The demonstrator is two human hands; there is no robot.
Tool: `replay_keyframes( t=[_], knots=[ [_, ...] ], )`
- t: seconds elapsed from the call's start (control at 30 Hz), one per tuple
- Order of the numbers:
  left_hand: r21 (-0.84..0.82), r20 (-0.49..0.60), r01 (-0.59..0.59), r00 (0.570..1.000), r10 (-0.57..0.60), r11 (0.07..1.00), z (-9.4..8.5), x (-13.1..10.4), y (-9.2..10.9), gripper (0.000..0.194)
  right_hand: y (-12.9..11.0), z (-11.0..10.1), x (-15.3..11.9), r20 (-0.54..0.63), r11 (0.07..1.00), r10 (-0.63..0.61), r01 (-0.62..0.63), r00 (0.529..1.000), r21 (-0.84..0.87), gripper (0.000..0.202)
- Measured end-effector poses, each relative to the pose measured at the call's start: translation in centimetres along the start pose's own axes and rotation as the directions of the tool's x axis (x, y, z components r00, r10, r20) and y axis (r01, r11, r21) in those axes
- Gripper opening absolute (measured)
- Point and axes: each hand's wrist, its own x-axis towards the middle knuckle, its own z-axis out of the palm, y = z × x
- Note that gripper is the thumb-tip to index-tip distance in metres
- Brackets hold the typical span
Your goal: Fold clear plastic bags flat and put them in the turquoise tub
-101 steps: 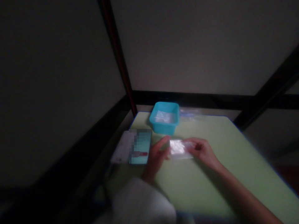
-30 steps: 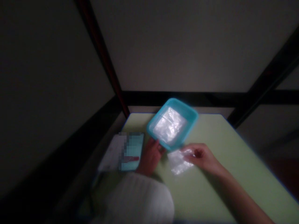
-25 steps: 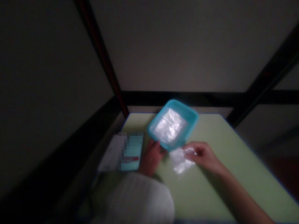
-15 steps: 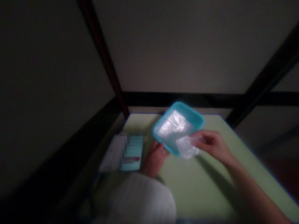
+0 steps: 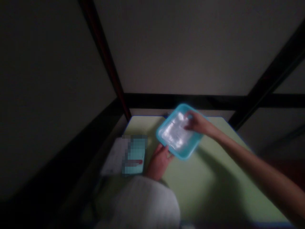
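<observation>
My left hand [image 5: 159,160] grips the near left rim of a turquoise plastic tray [image 5: 192,149], which is held tilted above the table. Clear, shiny plastic bags [image 5: 173,128] lie flat in the tray; how many overlap is too blurred to tell. Over the right part of the tray is my right hand [image 5: 196,123], reaching in from the right. Its thumb and fingertips are apart, resting at the plastic, and no bag hangs from them.
A pale green table [image 5: 188,187] with a blue edge stands before a grey wall [image 5: 186,47]. Left of my left hand lie a pixelated turquoise item [image 5: 135,156] and a whitish sheet [image 5: 114,156]. A white rounded form, perhaps my sleeve [image 5: 147,203], fills the lower middle.
My right hand has moved up and left, from the tray's near right edge into the tray. The small clear bag it pinched now lies among the plastic there. My left hand stays put.
</observation>
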Motion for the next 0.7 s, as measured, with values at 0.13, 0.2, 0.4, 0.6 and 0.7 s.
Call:
replay_keyframes(
  t=[0.13,0.2,0.4,0.6,0.7],
  knots=[
    [-0.009,0.001,-0.001,1.0,0.002,1.0,0.0,0.1,0.0,0.017,0.5,2.4,1.3,0.003,0.995,-0.034,0.034,0.999,-0.094,0.037],
    [-0.007,0.003,-0.005,1.0,0.005,1.0,-0.2,0.2,-0.1,0.017,0.6,3.2,1.7,0.015,0.994,-0.045,0.047,0.999,-0.103,0.037],
    [-0.009,0.011,0.011,1.0,-0.011,1.0,-0.7,0.2,-0.3,0.013,0.7,4.3,2.2,0.059,0.992,-0.046,0.052,0.997,-0.114,0.034],
    [-0.001,0.022,0.0,1.0,0.0,1.0,-0.1,0.0,-0.3,0.016,0.9,4.9,1.8,0.049,0.994,-0.006,0.012,0.999,-0.113,0.031],
    [-0.002,-0.002,0.005,1.0,-0.005,1.0,0.3,-0.1,-0.3,0.016,0.9,5.1,1.6,0.026,0.992,0.013,-0.01,1.0,-0.128,0.031]
  ],
)
